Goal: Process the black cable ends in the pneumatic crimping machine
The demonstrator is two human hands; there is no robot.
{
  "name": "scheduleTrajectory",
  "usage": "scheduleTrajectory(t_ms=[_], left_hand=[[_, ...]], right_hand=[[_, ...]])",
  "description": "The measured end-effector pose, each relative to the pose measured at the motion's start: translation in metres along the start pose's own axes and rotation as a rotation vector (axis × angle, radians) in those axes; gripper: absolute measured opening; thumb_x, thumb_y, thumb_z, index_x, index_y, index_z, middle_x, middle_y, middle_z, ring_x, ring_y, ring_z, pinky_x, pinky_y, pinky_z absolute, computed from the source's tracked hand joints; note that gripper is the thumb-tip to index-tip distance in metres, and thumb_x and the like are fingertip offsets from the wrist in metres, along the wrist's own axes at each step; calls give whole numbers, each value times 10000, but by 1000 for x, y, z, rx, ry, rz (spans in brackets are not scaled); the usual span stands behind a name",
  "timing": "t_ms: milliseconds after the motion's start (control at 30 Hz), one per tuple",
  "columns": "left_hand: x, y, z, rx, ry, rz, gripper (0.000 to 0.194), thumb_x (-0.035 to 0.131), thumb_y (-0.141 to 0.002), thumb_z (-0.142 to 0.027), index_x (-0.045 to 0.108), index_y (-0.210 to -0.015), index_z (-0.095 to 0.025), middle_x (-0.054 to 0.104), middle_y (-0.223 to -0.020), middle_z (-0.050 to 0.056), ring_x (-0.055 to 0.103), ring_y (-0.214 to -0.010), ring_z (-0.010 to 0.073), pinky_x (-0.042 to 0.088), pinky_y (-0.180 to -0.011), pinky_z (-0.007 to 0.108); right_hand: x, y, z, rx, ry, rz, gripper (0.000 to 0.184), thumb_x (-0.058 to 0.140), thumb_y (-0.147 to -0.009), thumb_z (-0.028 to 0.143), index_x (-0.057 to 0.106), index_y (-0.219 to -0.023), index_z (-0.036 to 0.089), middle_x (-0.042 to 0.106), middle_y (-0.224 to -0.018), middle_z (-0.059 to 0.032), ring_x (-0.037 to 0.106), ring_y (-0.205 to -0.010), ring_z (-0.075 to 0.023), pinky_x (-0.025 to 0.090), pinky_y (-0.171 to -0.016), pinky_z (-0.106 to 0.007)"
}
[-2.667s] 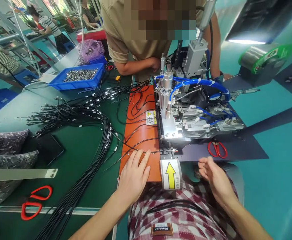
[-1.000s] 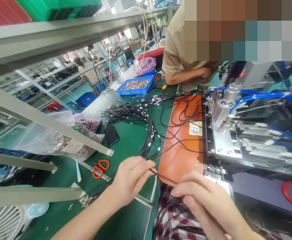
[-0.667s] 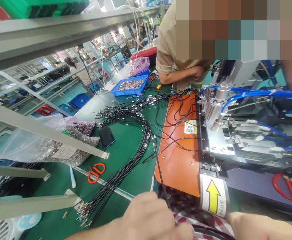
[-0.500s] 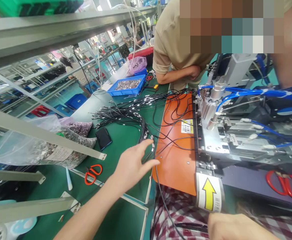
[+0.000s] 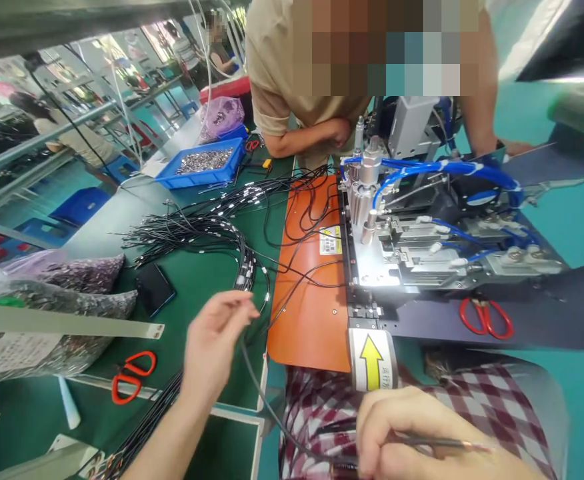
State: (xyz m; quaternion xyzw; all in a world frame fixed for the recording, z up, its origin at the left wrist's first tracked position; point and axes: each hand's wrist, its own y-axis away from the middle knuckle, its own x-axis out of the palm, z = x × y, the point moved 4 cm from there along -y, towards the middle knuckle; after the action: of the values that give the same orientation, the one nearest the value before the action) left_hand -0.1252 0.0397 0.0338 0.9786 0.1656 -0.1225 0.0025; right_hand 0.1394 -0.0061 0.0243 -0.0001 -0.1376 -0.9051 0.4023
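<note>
Just across from me, the person's right hand (image 5: 412,433) is closing its fingers around a slim black cable (image 5: 268,405), whose coppery, stripped end is poking out past the palm. The left hand (image 5: 217,333) is hovering over the bench edge with thumb and fingertips drawn together; the cable is running up beneath it, though I can't tell whether the fingers are gripping it. Between the two hands, the cable is sagging beside the red-and-white checked cloth (image 5: 307,400) over the lap.

Just beyond the left hand, a thick bundle of black cables with white tags (image 5: 245,267) is curving across the green tabletop (image 5: 202,267). Beside it, several cables are crossing a smooth orange panel (image 5: 309,333) towards a silver metal machine with blue tubes (image 5: 382,260). Red-handled scissors (image 5: 131,379) are lying left of the left forearm. Farther back, a blue plastic tray (image 5: 192,179) is holding small metallic pieces, and a co-worker in a tan shirt (image 5: 317,93) is leaning over the machine.
</note>
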Motion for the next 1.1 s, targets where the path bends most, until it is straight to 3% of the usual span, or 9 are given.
scheduleTrajectory(t_ms=[67, 267, 367, 567, 767, 833, 933, 1033, 1100], left_hand=[[-27, 5, -6, 29, -33, -100, 143, 668, -780, -227, 608, -898, -173, 590, -696, -38, 557, -599, 67, 433, -583, 158], [-30, 35, 40, -420, -308, 380, 185, 503, -871, -323, 565, -839, -152, 641, -696, 15, 632, -540, 139, 470, -523, 237], [-2, 19, 47, -205, -234, 322, 164, 444, -876, -246, 551, -804, -145, 650, -788, 41, 623, -613, 120, 492, -610, 249], [56, -22, 46, -67, -206, 379, 134, 464, -801, -143, 596, -778, -134, 631, -768, 35, 593, -659, 117, 449, -581, 213], [11, 1, 30, -29, -316, 428, 228, 469, -895, -280, 650, -936, -149, 642, -883, 65, 601, -750, 156, 485, -677, 271], [-11, 12, 15, 46, -626, 311, 279, 448, -914, -320, 663, -1025, -180, 566, -719, 28, 553, -649, 162, 467, -605, 282], [-11, 40, -18, 361, -1060, 51, 280, 568, -854, -335, 674, -1095, -237, 575, -875, 78, 575, -826, 241, 478, -733, 375], [32, 71, -26, 498, -800, 326, 468, 592, -854, -354, 505, -1301, -244, 623, -1121, 105, 598, -1013, 263, 500, -849, 377], [59, 80, -12, 246, -573, 619, 447, 477, -937, -274, 384, -1374, -266, 667, -1092, 60, 649, -948, 187, 531, -796, 281]], right_hand=[[5, -4, -2, 43, 13, 13, 162, 582, -904, 324, 734, -886, 269, 688, -967, -13, 624, -949, -172, 446, -889, -252], [6, -11, -4, 95, 31, 14, 247, 552, -898, 345, 702, -751, 216, 683, -834, -16, 635, -829, -171, 477, -750, -231], [0, -10, -11, 128, 31, -67, 283, 517, -912, 394, 667, -748, 217, 666, -797, -12, 615, -780, -172, 472, -720, -250], [7, -18, -26, 147, -181, -182, 284, 551, -886, 459, 642, -836, 194, 653, -795, -24, 611, -749, -171, 479, -702, -282], [5, -23, -35, 130, -446, -264, 316, 625, -847, 480, 627, -819, 165, 693, -755, -44, 631, -696, -155, 487, -711, -297], [5, -28, -35, 115, -494, -275, 321, 650, -830, 479, 629, -818, 159, 701, -758, -51, 637, -690, -151, 491, -697, -291], [11, -41, -33, 90, -511, -297, 310, 674, -814, 461, 619, -800, 156, 687, -749, -42, 631, -660, -141, 488, -658, -274], [15, -52, -28, 21, -506, -293, 311, 667, -813, 469, 611, -827, 164, 668, -738, -24, 626, -671, -145, 490, -666, -278], [9, -51, -25, -17, -482, -312, 304, 671, -808, 463, 616, -860, 168, 669, -774, -27, 630, -728, -159, 494, -707, -290]])
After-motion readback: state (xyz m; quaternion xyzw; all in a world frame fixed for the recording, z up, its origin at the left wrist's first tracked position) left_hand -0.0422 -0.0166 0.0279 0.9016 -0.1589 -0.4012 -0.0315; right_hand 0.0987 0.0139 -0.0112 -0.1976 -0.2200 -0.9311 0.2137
